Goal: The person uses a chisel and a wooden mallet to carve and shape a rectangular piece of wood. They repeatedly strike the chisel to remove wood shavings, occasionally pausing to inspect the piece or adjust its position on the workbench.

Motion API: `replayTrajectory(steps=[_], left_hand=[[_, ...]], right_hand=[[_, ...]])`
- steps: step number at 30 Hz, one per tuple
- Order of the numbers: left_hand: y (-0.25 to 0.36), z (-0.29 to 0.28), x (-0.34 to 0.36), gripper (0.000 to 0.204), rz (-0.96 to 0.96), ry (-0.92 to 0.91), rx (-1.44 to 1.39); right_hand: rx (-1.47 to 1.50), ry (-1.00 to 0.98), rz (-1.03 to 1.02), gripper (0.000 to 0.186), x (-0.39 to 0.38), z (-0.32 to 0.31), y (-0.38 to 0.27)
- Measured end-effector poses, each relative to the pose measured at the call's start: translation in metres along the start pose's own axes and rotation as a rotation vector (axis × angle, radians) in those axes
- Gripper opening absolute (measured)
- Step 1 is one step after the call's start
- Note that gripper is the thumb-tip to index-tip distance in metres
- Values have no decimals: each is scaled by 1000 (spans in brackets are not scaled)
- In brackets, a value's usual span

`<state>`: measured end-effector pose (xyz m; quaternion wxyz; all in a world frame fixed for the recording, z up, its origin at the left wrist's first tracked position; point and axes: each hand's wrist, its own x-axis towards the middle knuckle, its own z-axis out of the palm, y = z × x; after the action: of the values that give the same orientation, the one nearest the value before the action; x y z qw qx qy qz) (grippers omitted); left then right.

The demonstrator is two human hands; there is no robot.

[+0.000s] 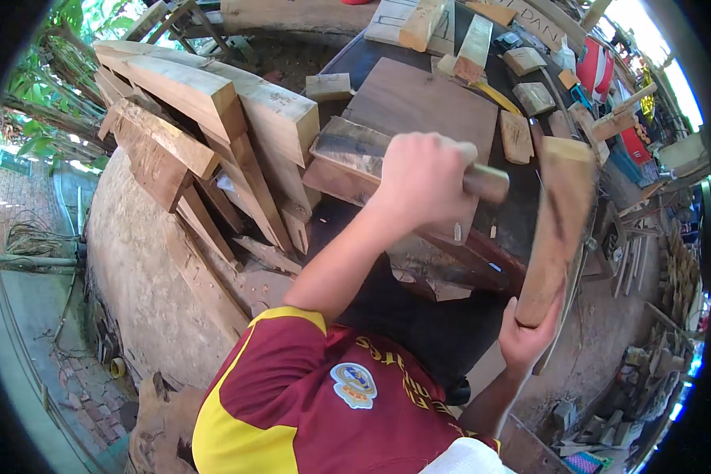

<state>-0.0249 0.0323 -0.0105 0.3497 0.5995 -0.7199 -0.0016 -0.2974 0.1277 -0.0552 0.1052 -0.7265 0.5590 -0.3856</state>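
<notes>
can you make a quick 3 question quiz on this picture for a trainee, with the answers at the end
1. True or false: the left hand and the right hand grip the same piece.

2. Where does the right hand hold the long wooden block?
A) at its upper end in the picture
B) at its middle
C) at its lower end in the picture

3. Fill in: the thick pale beams stand toward the ____ side of the picture.

Key:
1. False: the left hand is closed around a rounded handle, the right hand around the long wooden block.
2. C
3. left
</notes>
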Motion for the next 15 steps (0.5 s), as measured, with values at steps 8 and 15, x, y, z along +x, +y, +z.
replayTrajectory(steps=[8, 15], left_hand=[[42, -31, -43, 29, 302, -175, -316], [9, -56, -62, 22, -100, -37, -97]], right_hand=[[341, 169, 228, 91, -27, 13, 11], [269, 111, 269, 80, -36, 9, 20]])
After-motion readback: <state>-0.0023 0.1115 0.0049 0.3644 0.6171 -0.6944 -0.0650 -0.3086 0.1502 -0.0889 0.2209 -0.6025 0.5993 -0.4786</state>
